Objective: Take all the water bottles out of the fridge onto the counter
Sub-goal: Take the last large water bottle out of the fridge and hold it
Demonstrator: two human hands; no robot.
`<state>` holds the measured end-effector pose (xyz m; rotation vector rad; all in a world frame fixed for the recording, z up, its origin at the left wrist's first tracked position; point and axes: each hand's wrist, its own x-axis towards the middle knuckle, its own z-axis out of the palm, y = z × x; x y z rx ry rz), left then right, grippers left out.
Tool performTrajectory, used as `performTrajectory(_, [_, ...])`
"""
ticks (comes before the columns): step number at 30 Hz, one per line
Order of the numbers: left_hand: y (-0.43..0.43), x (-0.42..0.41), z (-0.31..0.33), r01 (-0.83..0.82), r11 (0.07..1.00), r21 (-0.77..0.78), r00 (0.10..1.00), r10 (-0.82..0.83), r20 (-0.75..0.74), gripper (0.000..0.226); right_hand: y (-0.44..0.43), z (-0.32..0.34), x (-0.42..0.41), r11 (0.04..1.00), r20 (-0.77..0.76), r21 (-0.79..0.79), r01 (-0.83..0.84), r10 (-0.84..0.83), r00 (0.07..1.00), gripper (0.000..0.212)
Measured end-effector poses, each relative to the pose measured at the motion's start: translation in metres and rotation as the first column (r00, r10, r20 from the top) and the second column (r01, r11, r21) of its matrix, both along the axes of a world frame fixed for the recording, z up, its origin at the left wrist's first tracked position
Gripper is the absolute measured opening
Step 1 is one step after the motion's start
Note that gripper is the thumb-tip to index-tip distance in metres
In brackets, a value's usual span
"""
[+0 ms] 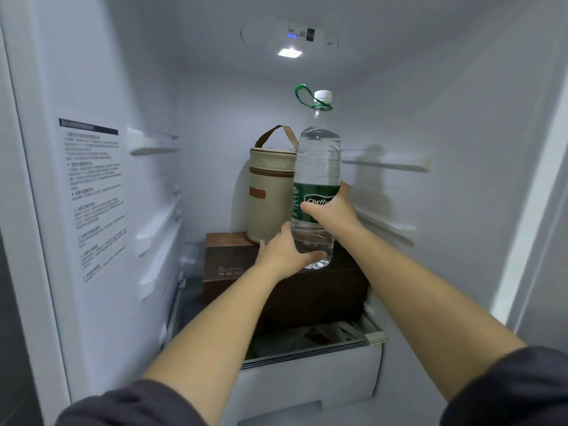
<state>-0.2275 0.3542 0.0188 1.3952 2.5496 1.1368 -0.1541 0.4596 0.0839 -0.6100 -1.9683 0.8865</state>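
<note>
A large clear water bottle (318, 167) with a green label, a white cap and a green carry loop stands upright inside the open fridge (215, 96), its base at the top of a dark brown box (233, 262). My right hand (330, 210) grips the bottle around the label. Lower down, my left hand (284, 252) wraps around the bottle's bottom part, thumb in front. Both arms reach in from below. No other bottle is visible.
A beige cylindrical zip bag (270, 192) with a brown handle stands on the box just left of the bottle. Below lies a drawer (307, 373) with dark contents. Empty shelf rails (387, 162) line both side walls. The fridge light (290, 52) is on.
</note>
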Motion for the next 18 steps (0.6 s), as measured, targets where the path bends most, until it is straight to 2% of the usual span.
performTrajectory(3, [0.007, 0.001, -0.005, -0.007, 0.999, 0.041, 0.988, 0.001, 0.155, 0.104, 0.004, -0.003, 0.001, 1.0, 0.002, -0.013, -0.019, 0.019, 1.0, 0.08])
performTrajectory(5, [0.008, -0.002, -0.008, -0.004, 0.998, 0.067, 0.987, -0.007, 0.16, 0.098, 0.007, -0.002, 0.002, 0.998, 0.003, -0.037, -0.054, 0.054, 0.999, 0.083])
performTrajectory(9, [0.01, -0.006, -0.01, 0.013, 0.994, 0.111, 0.986, -0.031, 0.161, 0.088, 0.003, 0.033, -0.002, 0.98, -0.105, -0.155, -0.124, 0.109, 0.989, 0.092])
performTrajectory(12, [0.011, -0.008, -0.012, 0.023, 0.992, 0.124, 0.989, -0.041, 0.142, 0.087, 0.0, 0.083, -0.01, 0.989, -0.136, -0.112, -0.099, 0.083, 0.987, 0.09])
performTrajectory(15, [0.01, -0.01, -0.014, 0.052, 0.983, 0.175, 0.984, -0.08, 0.162, 0.086, -0.003, 0.12, -0.017, 0.997, -0.097, -0.062, -0.05, 0.044, 0.994, 0.081])
performTrajectory(18, [0.009, -0.01, -0.015, 0.06, 0.979, 0.196, 0.978, -0.097, 0.186, 0.086, -0.003, 0.123, -0.019, 0.997, -0.061, -0.06, -0.041, 0.038, 0.997, 0.066])
